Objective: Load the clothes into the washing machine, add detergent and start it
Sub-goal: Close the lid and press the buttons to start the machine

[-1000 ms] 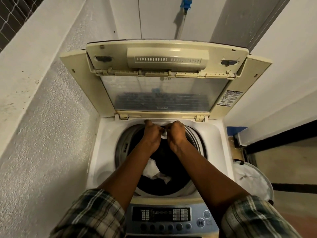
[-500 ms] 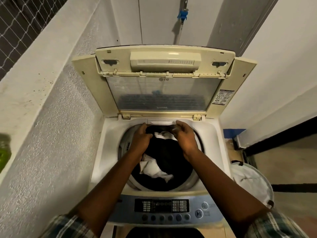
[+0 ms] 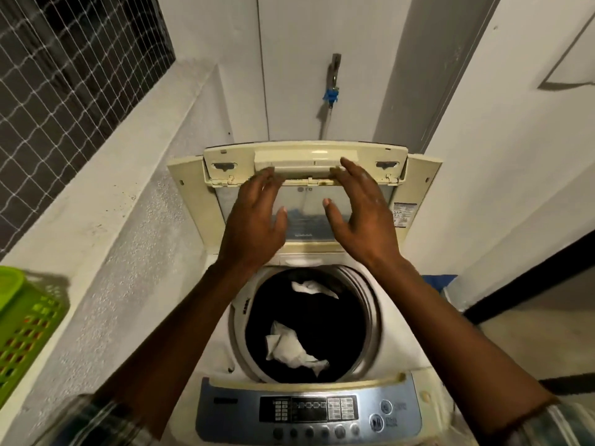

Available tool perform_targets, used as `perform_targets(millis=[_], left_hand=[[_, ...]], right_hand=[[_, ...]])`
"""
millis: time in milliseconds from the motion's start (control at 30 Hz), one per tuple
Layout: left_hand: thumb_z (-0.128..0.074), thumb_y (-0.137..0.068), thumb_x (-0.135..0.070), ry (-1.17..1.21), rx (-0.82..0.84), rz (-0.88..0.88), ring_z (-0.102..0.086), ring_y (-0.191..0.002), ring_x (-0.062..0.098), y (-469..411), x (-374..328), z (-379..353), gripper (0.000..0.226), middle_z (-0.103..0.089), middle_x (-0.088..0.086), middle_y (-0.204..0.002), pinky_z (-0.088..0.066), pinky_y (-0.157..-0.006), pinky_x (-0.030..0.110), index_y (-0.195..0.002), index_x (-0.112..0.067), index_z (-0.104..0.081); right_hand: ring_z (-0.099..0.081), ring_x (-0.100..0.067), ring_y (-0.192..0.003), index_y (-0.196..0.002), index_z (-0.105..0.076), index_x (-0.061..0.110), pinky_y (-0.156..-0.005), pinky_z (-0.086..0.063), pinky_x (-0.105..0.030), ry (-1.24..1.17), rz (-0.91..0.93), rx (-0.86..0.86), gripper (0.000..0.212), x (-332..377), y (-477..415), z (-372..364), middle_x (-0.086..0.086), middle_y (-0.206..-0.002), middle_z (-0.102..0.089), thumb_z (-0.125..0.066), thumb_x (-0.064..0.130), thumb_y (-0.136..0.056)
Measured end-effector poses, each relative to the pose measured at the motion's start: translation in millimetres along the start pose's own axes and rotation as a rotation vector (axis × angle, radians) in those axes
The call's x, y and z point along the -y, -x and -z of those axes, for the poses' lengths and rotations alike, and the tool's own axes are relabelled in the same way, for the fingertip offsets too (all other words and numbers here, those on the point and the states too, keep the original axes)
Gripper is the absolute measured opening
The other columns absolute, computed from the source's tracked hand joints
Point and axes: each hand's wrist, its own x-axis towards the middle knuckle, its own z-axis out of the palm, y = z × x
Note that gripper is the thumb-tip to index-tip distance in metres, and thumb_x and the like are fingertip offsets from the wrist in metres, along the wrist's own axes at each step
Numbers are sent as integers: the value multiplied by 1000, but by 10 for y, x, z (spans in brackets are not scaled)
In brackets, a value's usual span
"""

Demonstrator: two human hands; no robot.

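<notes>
Grips slack and splayed, left hand and right hand at top edge of lid.

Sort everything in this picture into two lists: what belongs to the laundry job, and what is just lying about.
Job in hand: white top-loading washing machine; raised cream plastic lid; dark and white clothes; blue-grey control panel; left hand; right hand.
Lying about: green plastic lattice basket; wire-mesh window.

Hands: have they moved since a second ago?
Yes. The left hand and right hand left the back rim of the drum and rose to the open lid, fingers spread near its handle.
</notes>
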Motion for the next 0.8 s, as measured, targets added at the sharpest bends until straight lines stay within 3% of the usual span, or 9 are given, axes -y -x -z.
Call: perform_targets(millis=[133,233,333,500,800], left_hand=[[-52,-98,-41,-168,-5,-130,-16,-156,26,-386,53,64,60,-16,4,-169,-25,-124,48,-154,-26,-35],[-46,-98,-54,-242,79,-106,-9,-157,29,-676,120,47,66,-10,5,-170,-13,-126,53,-157,-32,-25],[-39,-98,-62,-251,177,-23,-13,-156,30,-874,172,-21,68,-20,7,-168,-6,-125,52,-157,-32,-25],[-41,-99,-56,-268,158,-21,-37,-144,30,-846,141,-41,60,-48,9,-150,-13,-125,55,-151,-26,-38],[-48,-99,-52,-291,82,-60,-46,-132,28,-271,-163,202,55,-55,8,-139,-24,-120,53,-146,-25,-44]], right_hand=[[-26,-21,-157,-157,-40,25,-124,-32,-46,156,45,58,63,110,-391,36,1,-170,-30,-57,49,-101],[-16,-25,-160,-161,-30,23,-128,-20,-49,277,54,155,71,111,-672,16,-3,-173,-20,-50,56,-102],[-14,-27,-160,-163,-25,20,-130,-11,-52,386,18,239,74,62,-847,-9,-6,-173,-20,-44,59,-103],[-39,-27,-149,-154,-40,19,-128,-19,-54,383,21,216,68,53,-841,-9,-5,-158,-48,-55,56,-99],[-45,-26,-142,-154,-43,17,-126,-24,-49,374,144,78,66,125,-213,147,-6,-152,-53,-58,50,-98]])
